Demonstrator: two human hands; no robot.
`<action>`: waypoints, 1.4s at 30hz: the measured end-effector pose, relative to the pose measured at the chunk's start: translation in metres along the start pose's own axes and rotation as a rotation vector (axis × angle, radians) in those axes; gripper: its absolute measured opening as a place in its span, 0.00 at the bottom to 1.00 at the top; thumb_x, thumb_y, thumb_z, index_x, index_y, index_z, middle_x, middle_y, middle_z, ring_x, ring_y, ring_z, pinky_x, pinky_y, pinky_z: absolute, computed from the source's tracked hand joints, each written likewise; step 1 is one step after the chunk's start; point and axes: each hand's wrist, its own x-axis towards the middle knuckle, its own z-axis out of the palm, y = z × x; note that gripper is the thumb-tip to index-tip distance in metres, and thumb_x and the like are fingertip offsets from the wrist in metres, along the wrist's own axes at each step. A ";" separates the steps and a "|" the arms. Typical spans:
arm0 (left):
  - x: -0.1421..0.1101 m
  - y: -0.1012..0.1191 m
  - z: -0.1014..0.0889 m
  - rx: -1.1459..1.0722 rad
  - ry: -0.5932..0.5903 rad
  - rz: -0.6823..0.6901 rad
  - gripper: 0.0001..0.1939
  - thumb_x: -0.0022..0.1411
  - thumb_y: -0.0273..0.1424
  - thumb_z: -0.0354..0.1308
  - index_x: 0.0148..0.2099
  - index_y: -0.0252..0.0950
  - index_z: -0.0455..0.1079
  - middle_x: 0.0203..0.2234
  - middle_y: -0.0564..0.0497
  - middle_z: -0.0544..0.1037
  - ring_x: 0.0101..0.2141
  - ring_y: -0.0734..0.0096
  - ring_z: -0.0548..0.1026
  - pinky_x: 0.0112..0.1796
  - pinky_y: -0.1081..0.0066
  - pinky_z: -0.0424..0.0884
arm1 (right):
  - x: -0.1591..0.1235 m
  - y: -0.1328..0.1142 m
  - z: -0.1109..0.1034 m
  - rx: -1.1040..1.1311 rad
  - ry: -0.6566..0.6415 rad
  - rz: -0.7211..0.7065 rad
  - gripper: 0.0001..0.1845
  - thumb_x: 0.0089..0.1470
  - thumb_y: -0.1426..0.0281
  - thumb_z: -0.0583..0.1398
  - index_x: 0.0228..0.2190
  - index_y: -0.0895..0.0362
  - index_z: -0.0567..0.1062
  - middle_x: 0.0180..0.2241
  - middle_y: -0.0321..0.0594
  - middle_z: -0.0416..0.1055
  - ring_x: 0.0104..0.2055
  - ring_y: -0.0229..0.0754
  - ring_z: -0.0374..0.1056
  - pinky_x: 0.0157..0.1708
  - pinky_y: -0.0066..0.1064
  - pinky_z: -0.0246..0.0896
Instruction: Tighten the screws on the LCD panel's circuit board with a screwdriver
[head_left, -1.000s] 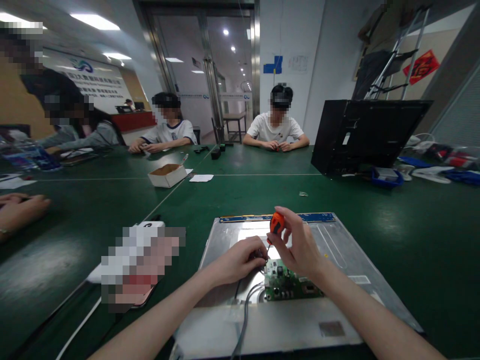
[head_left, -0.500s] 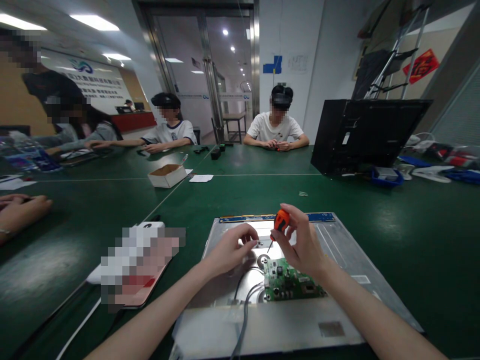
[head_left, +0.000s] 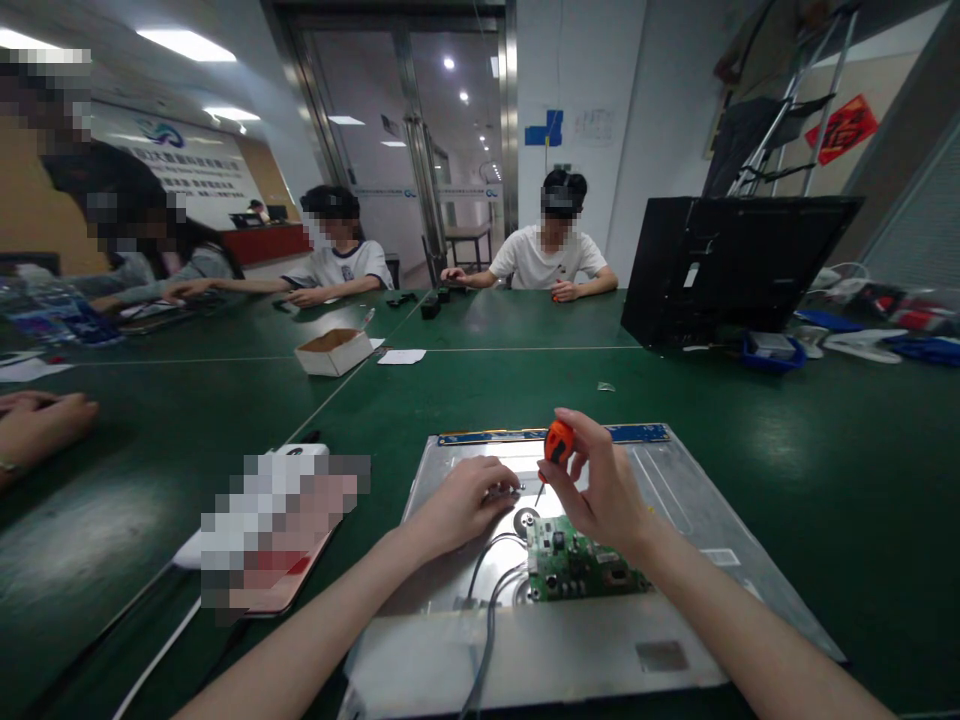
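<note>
My right hand [head_left: 596, 480] grips a small orange-and-black screwdriver [head_left: 558, 442] by its handle. Its thin shaft points down, the tip just above a round fitting [head_left: 526, 521] at the upper left corner of a green circuit board [head_left: 570, 565]. The board lies on a silver metal panel [head_left: 697, 610], the back of a flat screen. My left hand [head_left: 469, 500] rests on the panel left of the screwdriver, fingers curled together beside tiny screw-like bits [head_left: 519, 487]; what is between its fingertips is hidden. Grey cables [head_left: 491, 630] run from the board's left side toward me.
Left of the panel lie a white device and a pink phone [head_left: 292, 580] with cables. Further off stands an open white box [head_left: 335, 354]. A large black screen housing [head_left: 735, 270] and a blue tray [head_left: 774, 352] stand at right back. Other people sit around the green table [head_left: 510, 385].
The screwdriver tip has lifted from the fitting and shifted slightly. My left hand has drawn back left from the tip, opened, then curled its fingers down by the small bits.
</note>
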 end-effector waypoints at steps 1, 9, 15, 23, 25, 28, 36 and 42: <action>0.000 0.000 0.001 0.012 0.001 0.012 0.03 0.62 0.25 0.59 0.39 0.36 0.74 0.33 0.49 0.76 0.35 0.65 0.73 0.38 0.68 0.67 | 0.000 0.000 0.000 -0.001 -0.001 0.000 0.25 0.64 0.70 0.53 0.60 0.55 0.55 0.29 0.36 0.69 0.22 0.35 0.64 0.19 0.26 0.62; -0.001 0.000 0.002 0.056 -0.029 0.024 0.06 0.63 0.22 0.54 0.35 0.35 0.70 0.31 0.49 0.75 0.33 0.65 0.72 0.37 0.68 0.66 | 0.004 -0.001 -0.002 -0.030 -0.007 -0.033 0.25 0.64 0.70 0.54 0.60 0.55 0.55 0.28 0.34 0.70 0.20 0.34 0.61 0.19 0.26 0.60; -0.003 0.008 -0.004 0.141 -0.090 -0.006 0.09 0.63 0.21 0.50 0.35 0.34 0.69 0.32 0.47 0.74 0.33 0.64 0.71 0.35 0.68 0.65 | 0.006 0.003 -0.008 -0.001 -0.002 -0.026 0.26 0.63 0.71 0.54 0.60 0.54 0.55 0.28 0.33 0.68 0.20 0.33 0.62 0.18 0.24 0.60; -0.039 0.056 -0.015 -0.037 -0.165 0.022 0.08 0.63 0.19 0.51 0.36 0.36 0.68 0.34 0.50 0.74 0.33 0.68 0.70 0.34 0.70 0.64 | 0.013 -0.016 -0.026 0.135 -0.004 0.083 0.28 0.61 0.73 0.56 0.60 0.52 0.55 0.30 0.33 0.68 0.23 0.35 0.67 0.20 0.26 0.65; -0.049 0.065 -0.011 -0.084 -0.173 -0.007 0.09 0.65 0.20 0.50 0.39 0.36 0.68 0.36 0.49 0.74 0.35 0.67 0.71 0.34 0.70 0.64 | 0.010 -0.025 -0.033 0.165 -0.003 0.113 0.30 0.61 0.74 0.57 0.61 0.51 0.55 0.31 0.33 0.67 0.24 0.35 0.67 0.22 0.28 0.67; -0.059 0.069 0.002 -0.125 -0.174 -0.070 0.11 0.68 0.21 0.48 0.43 0.38 0.70 0.40 0.47 0.75 0.38 0.65 0.72 0.36 0.70 0.66 | 0.002 -0.038 -0.041 0.155 0.010 0.171 0.31 0.60 0.74 0.58 0.61 0.50 0.56 0.33 0.35 0.68 0.25 0.37 0.68 0.23 0.30 0.69; -0.062 0.063 0.020 -0.197 -0.122 -0.083 0.09 0.67 0.24 0.50 0.39 0.37 0.72 0.36 0.49 0.77 0.35 0.66 0.74 0.35 0.71 0.66 | -0.025 -0.051 -0.040 0.136 0.127 0.353 0.29 0.60 0.72 0.59 0.60 0.49 0.59 0.33 0.37 0.70 0.28 0.41 0.70 0.24 0.33 0.71; -0.062 0.070 0.025 -0.171 -0.104 -0.130 0.09 0.65 0.21 0.53 0.39 0.38 0.72 0.37 0.49 0.77 0.36 0.65 0.74 0.34 0.71 0.65 | -0.028 -0.051 -0.034 0.178 0.081 0.361 0.28 0.59 0.72 0.59 0.59 0.49 0.60 0.31 0.35 0.70 0.28 0.40 0.70 0.24 0.31 0.69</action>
